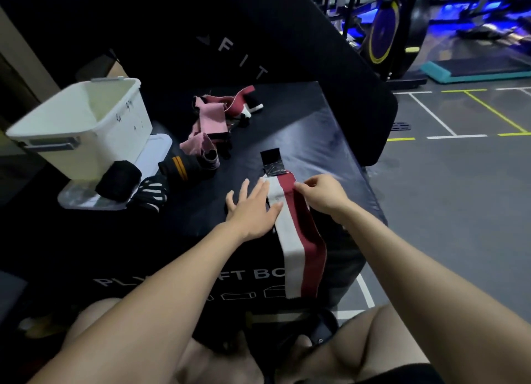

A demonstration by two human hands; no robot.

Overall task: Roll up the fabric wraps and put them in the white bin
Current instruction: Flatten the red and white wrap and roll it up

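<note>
A red and white striped fabric wrap (298, 240) lies flat on the black soft box (321, 130) and hangs over its front edge, with a black velcro tab (273, 161) at its far end. My left hand (253, 208) rests flat on the wrap's white side, fingers spread. My right hand (321, 194) pinches the wrap's red edge near the top. The white bin (83, 125) stands at the left, tilted on its lid. A heap of pink and dark red wraps (218, 116) lies behind. Rolled dark wraps (120, 179) sit beside the bin.
A black padded board (258, 38) leans behind the box. A black wrap with orange stripes (181, 165) and a black and white striped one (152, 192) lie near the bin's lid (86, 199). Grey gym floor with painted lines (459, 182) lies at the right, exercise machines beyond.
</note>
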